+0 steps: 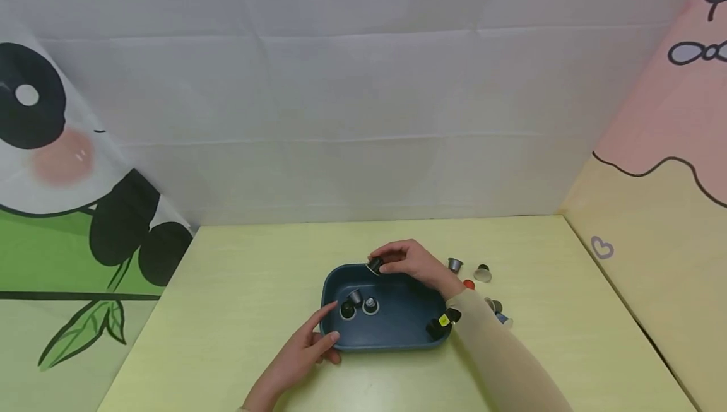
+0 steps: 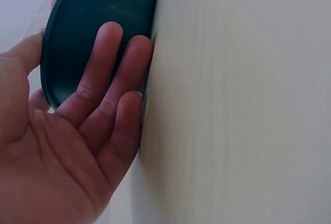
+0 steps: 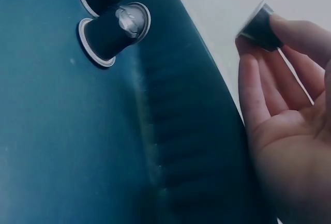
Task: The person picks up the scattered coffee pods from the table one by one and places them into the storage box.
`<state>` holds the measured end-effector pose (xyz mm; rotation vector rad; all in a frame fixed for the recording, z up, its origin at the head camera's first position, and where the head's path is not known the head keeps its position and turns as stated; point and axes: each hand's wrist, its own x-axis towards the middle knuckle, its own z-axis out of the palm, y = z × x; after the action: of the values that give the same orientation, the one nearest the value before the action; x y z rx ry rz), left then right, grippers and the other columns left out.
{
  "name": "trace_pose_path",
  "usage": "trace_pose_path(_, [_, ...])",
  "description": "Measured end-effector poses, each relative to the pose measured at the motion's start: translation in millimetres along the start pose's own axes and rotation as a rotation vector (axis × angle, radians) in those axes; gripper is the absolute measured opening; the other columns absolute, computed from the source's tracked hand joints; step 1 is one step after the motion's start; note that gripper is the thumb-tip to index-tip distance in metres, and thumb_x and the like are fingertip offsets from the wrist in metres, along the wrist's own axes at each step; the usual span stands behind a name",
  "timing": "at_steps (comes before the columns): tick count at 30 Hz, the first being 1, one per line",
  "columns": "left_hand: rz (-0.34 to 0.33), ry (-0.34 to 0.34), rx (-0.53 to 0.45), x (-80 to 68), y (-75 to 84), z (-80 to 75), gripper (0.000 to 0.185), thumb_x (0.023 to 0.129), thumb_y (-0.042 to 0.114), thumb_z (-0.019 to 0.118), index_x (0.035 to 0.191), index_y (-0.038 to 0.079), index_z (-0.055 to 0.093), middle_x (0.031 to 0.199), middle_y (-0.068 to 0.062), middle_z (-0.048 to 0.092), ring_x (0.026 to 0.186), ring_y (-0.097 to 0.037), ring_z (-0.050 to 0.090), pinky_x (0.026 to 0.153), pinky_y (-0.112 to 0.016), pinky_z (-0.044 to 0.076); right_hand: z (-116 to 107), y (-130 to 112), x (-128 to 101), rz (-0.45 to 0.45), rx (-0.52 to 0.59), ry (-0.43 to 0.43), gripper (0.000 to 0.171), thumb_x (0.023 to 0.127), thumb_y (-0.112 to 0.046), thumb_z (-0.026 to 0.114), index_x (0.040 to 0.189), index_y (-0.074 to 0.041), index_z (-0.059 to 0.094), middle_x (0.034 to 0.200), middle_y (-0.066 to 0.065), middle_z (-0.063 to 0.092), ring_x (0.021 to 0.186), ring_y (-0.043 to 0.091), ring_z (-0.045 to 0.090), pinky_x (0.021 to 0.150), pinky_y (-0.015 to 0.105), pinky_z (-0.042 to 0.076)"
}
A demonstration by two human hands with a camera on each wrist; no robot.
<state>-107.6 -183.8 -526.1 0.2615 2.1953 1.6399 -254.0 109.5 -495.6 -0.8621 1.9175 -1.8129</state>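
Right hand's fingers (image 3: 258,87) are pinching a dark capsule (image 1: 375,265), held tilted over the tray's far rim, at about twelve o'clock of the tray (image 1: 397,330). The right hand (image 1: 411,262) hovers there, its sleeve running back across the tray's four o'clock corner. Over on the other side, the left hand (image 1: 309,342) lies with straight, relaxed fingers (image 2: 106,74) pressed against the tray's outer wall at seven o'clock, holding nothing, just bracing it on the table (image 1: 238,286). Inside the tray, three capsules (image 1: 358,303) cluster at nine o'clock, close together. A black and yellow capsule (image 1: 444,322) sits at the four o'clock corner. More loose capsules (image 1: 468,271) lie scattered on the table at two to three o'clock, well outside the tray. My read: this is the drop-in step, a capsule carried over the rim. The next move calls for lowering it past the rim and easing the pinch, while the left hand keeps the tray from sliding.
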Motion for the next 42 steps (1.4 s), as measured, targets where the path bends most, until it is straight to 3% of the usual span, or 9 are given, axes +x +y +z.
trace_pose_path(13, [0.003, 0.003, -0.002, -0.4, 2.2, -0.4, 0.06, 0.104, 0.023, 0.057, 0.157, 0.019, 0.03, 0.076, -0.014, 0.071, 0.075, -0.026, 0.068, 0.066, -0.028, 0.046, 5, 9, 4, 0.041, -0.13, -0.188, 0.034, 0.09, 0.002, 0.071, 0.123, 0.003, 0.067, 0.123, 0.016, 0.067, 0.114, 0.027, 0.064, 0.09, 0.035, 0.052])
trace_pose_path(24, [-0.002, 0.0, -0.008, 0.6, 0.8, -0.7, 0.061, 0.103, 0.024, 0.057, 0.157, 0.018, 0.029, 0.076, -0.014, 0.072, 0.075, -0.027, 0.068, 0.066, -0.027, 0.046, 8, 11, 4, 0.092, -0.273, -0.243, 0.032, 0.088, 0.003, 0.072, 0.12, -0.003, 0.071, 0.117, 0.005, 0.07, 0.104, 0.015, 0.068, 0.084, 0.031, 0.054])
trace_pose_path(35, [-0.015, 0.009, -0.02, 0.4, 1.8, 1.0, 0.06, 0.103, 0.021, 0.057, 0.157, 0.019, 0.03, 0.076, -0.016, 0.071, 0.075, -0.029, 0.068, 0.067, -0.027, 0.045, 11, 10, 2, 0.083, -0.619, -0.25, 0.029, 0.085, -0.006, 0.079, 0.113, -0.015, 0.076, 0.107, -0.003, 0.072, 0.092, 0.004, 0.067, 0.077, 0.023, 0.052])
trace_pose_path(38, [-0.018, 0.008, -0.023, 0.6, 1.4, 1.0, 0.06, 0.103, 0.022, 0.057, 0.157, 0.019, 0.03, 0.076, -0.015, 0.072, 0.075, -0.028, 0.068, 0.067, -0.027, 0.045, 12, 10, 2, 0.084, -0.63, -0.256, 0.03, 0.084, -0.006, 0.08, 0.113, -0.013, 0.076, 0.108, -0.002, 0.072, 0.094, 0.007, 0.068, 0.077, 0.023, 0.052])
trace_pose_path(42, [-0.017, 0.004, -0.028, 0.5, 2.7, 0.9, 0.06, 0.104, 0.022, 0.056, 0.157, 0.018, 0.029, 0.077, -0.016, 0.071, 0.075, -0.028, 0.068, 0.067, -0.028, 0.045, 12, 8, 2, 0.078, -0.566, -0.262, 0.031, 0.085, -0.005, 0.079, 0.116, -0.007, 0.074, 0.11, 0.004, 0.073, 0.1, 0.017, 0.07, 0.079, 0.023, 0.052])
